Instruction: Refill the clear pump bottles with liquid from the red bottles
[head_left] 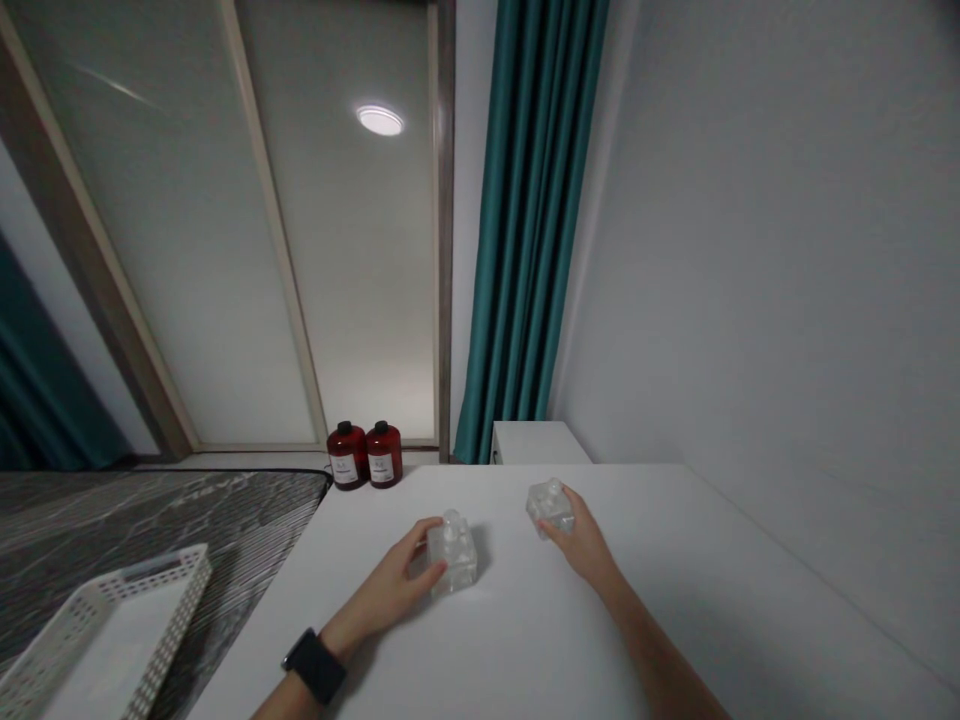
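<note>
Two clear, square-bodied glass bottles are in my hands over the white table (510, 630). My left hand (397, 580) wraps thumb and fingers around the left side of one clear bottle (454, 552), which has a rounded top. Farther back and to the right, my right hand (583, 540) grips the other clear bottle (549, 502) from its right side. That one looks slightly tilted. Whether either bottle touches the table is hard to tell. A dark watch sits on my left wrist.
Two dark red bottles (346, 458) with black caps and white labels stand side by side at the table's far left corner. A white perforated basket (169, 620) lies at lower left on a grey striped surface. Behind the table are a white cabinet (536, 440) and green curtain (525, 230).
</note>
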